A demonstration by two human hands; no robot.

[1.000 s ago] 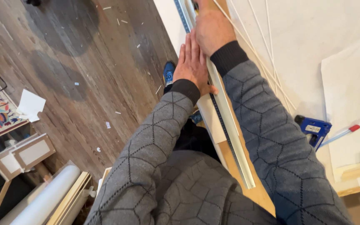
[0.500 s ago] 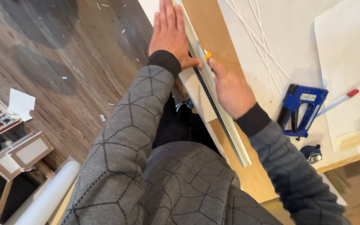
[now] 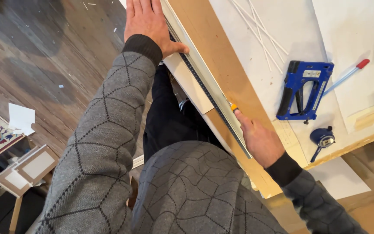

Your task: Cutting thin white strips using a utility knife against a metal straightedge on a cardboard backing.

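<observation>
Head view: left hand (image 3: 149, 24) flat, fingers spread, pressing down on long metal straightedge (image 3: 208, 93); grips nothing; straightedge runs diagonally along edge of brown board (image 3: 215, 56) on white worktable (image 3: 291, 30); right hand (image 3: 258, 141) clenched on a cutter (image 3: 234, 107), only an orange-yellow tip visible, tip touching straightedge edge on board side; blue staple gun (image 3: 303, 90) well right of hand; red-capped pen (image 3: 347, 74) beside it; small blue tape measure (image 3: 322, 138) near table edge; picture frames (image 3: 27, 169) on wood floor (image 3: 44, 65) at left.
</observation>
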